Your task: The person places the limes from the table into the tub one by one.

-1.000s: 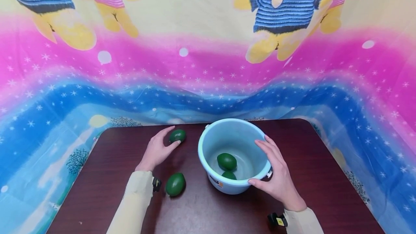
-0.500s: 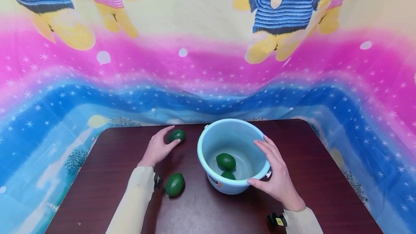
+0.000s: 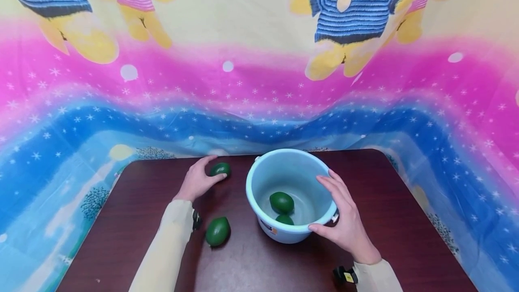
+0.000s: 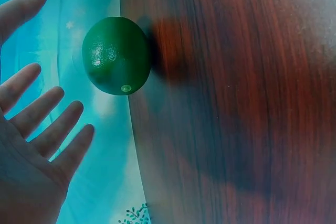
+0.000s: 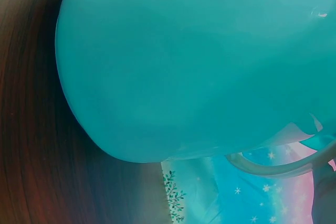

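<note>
My left hand (image 3: pixel 197 179) reaches round the far lime (image 3: pixel 220 170) with fingers spread, the thumb passing in front of it in the head view. In the left wrist view a gap shows between the spread fingers (image 4: pixel 65 150) and that dark green, glossy lime. A second lime (image 3: pixel 217 231) lies nearer, below the left wrist. My right hand (image 3: pixel 348 220) holds the light blue bucket (image 3: pixel 253 188) at its right side, thumb on the front rim and fingertips over the right rim. Inside the bucket are two more limes, one whole lime (image 3: pixel 281 202) and one partly hidden by the front wall.
The dark red-brown wooden table (image 3: pixel 243 267) ends just behind the bucket and the far lime. A printed cloth (image 3: pixel 259 102) hangs close behind and at both sides. The bucket's handle (image 5: pixel 278 170) shows in the right wrist view.
My left thumb has shifted very slightly across the front of the far lime. The right hand, the bucket and the limes keep their places; the head view drifts a little.
</note>
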`<state>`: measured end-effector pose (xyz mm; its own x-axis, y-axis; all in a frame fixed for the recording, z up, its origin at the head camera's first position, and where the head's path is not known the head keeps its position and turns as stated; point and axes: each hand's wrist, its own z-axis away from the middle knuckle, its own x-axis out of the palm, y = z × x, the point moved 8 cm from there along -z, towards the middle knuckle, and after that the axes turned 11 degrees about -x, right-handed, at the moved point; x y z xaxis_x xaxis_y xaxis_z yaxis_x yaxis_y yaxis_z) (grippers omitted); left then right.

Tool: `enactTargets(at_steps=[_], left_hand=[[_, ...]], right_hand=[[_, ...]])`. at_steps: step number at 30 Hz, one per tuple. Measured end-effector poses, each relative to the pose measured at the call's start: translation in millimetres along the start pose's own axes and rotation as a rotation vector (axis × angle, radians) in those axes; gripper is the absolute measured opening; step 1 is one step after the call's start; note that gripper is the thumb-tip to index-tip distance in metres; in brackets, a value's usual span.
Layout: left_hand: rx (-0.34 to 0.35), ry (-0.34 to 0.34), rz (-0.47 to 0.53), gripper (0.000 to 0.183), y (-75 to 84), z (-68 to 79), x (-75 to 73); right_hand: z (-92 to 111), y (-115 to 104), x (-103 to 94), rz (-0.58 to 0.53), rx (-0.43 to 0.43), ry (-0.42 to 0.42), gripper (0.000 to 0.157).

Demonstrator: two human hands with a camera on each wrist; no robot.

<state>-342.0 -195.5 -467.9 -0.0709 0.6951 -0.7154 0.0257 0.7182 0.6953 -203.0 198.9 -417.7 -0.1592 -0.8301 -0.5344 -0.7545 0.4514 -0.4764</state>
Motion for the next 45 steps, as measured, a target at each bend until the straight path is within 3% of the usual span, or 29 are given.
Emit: enactTargets(at_steps=[15, 32, 45], left_hand=[[-0.013, -0.067, -0.127, 0.077, -1.2, -14.1, 10.1], [-0.072, -0.149, -0.17, 0.076, 4.0, -29.7, 24.6], [-0.079, -0.154, -0.214, 0.07, 2.8, -38.7, 32.1]], right_hand=[[3, 0, 0.7, 0.008, 0.004, -0.001, 0.104], [0, -2, -1.0, 0.0, -0.021, 0.013, 0.104], [-1, -1, -0.8, 0.002, -0.019, 0.012, 0.104]])
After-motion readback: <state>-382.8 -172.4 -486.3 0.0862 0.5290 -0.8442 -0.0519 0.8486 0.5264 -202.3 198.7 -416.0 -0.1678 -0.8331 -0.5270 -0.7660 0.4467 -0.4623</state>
